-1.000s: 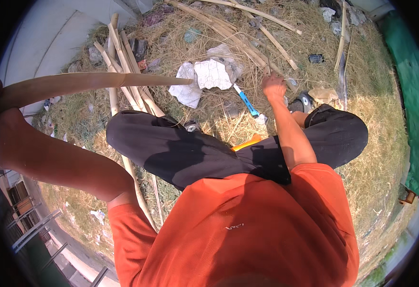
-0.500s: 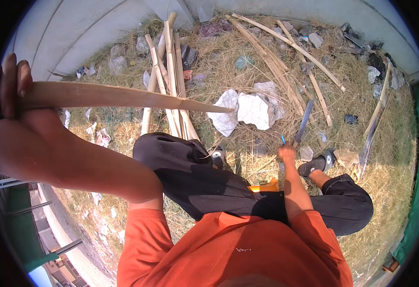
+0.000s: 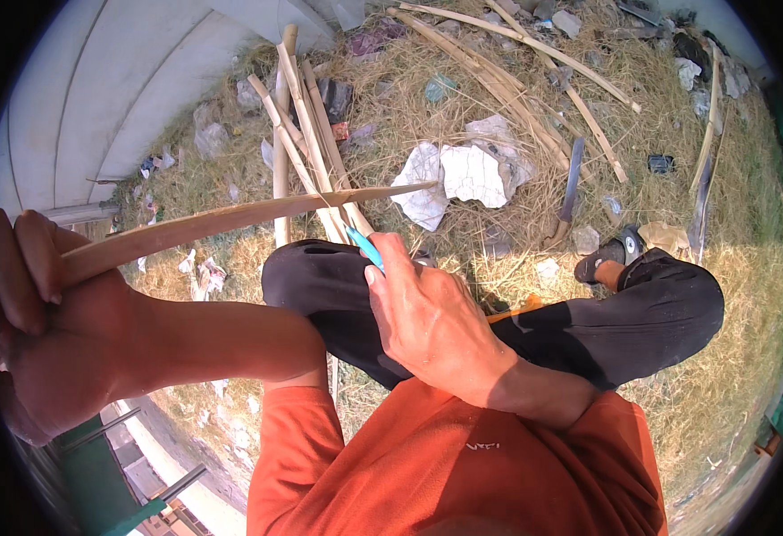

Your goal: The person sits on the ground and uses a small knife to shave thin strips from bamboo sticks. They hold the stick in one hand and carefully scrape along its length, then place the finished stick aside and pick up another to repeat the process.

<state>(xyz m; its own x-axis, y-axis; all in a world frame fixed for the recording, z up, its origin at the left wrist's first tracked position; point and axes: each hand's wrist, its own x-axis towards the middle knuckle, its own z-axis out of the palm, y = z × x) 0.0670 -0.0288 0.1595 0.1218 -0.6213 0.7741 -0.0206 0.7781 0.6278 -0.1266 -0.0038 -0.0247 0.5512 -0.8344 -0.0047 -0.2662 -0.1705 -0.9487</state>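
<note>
My left hand (image 3: 29, 295) is at the far left, its fingers closed round the thick end of a long, pale bamboo strip (image 3: 186, 225). The strip reaches across to the right, narrowing to a point above the white stones. My right hand (image 3: 431, 313) is in front of my body, gripping a slim light-blue pen-like tool (image 3: 366, 248). The tool's tip points up towards the strip's underside; whether they touch I cannot tell. A machete (image 3: 572, 183) lies on the grass beyond my right hand, its handle towards me.
Several bamboo poles (image 3: 315, 125) lie in a pile at the far left, with more split lengths (image 3: 498, 94) at the back. Flat white stones (image 3: 473, 176) sit mid-ground. A pale wall (image 3: 79, 98) curves along the back left. Litter and rocks are scattered over dry grass.
My right hand has come up from beside the machete, moving left to the bamboo strip with the light-blue tool. My left hand and its end of the strip sit lower in view.
</note>
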